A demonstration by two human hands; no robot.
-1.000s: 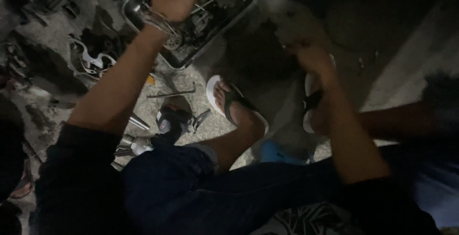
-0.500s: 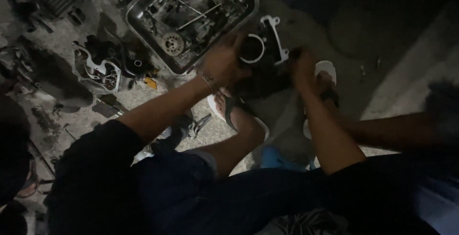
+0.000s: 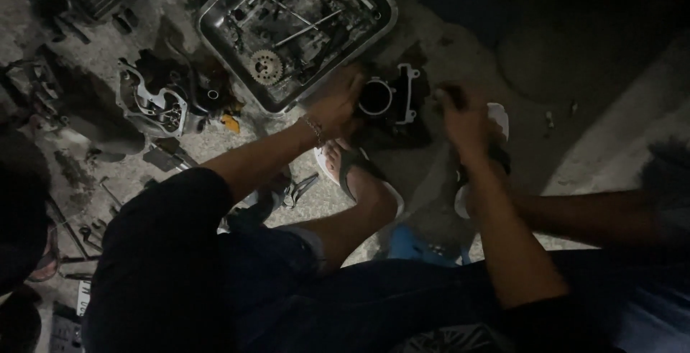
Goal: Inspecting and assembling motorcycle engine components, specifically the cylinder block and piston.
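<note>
Both hands have drifted lower: left hand [image 3: 336, 103] grips the engine cylinder [image 3: 392, 98] on dim concrete floor [image 3: 604, 159]; right hand's [image 3: 467, 117] grip is unclear; metal tray [image 3: 215, 29] at eleven o'clock.

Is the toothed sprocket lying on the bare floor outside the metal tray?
No, the sprocket lies inside the metal tray, near its lower left edge.

right hand [image 3: 466, 117]: motion-blurred, grip unclear
left hand [image 3: 336, 103]: fingertips hidden against the engine cylinder [image 3: 392, 100]
metal tray [image 3: 296, 33]: far rim, away from the cylinder, cut by top edge
</note>
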